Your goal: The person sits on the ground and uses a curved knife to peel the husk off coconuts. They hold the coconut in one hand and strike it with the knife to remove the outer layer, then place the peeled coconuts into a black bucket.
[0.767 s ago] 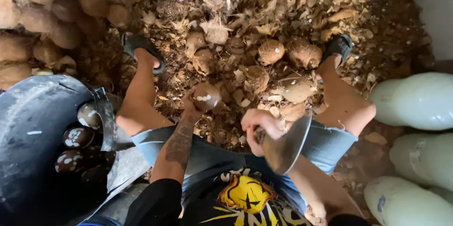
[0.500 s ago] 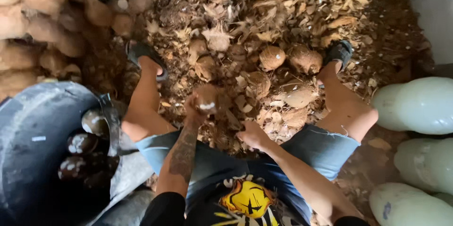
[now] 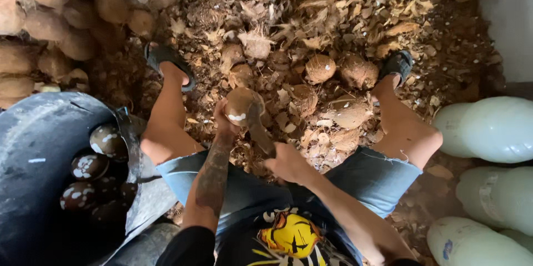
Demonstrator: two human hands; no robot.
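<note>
I sit with knees apart over a floor of coconut husk scraps. My left hand (image 3: 225, 124) grips a brown coconut (image 3: 240, 108) with a white chipped patch, held between my knees. My right hand (image 3: 288, 163) holds a curved metal blade (image 3: 258, 127) whose edge rests against the right side of that coconut. Several more brown coconuts (image 3: 321, 69) lie on the husk pile just beyond, between my sandalled feet.
A dark round tub (image 3: 39, 155) at the left holds several peeled dark coconuts (image 3: 89, 166) with white spots. Unhusked coconuts (image 3: 33, 27) are heaped at the upper left. Pale green-white sacks or jugs (image 3: 488, 130) stand along the right side.
My right hand swung the blade down from near my right thigh onto the coconut. My left hand kept hold of the coconut and turned it slightly.
</note>
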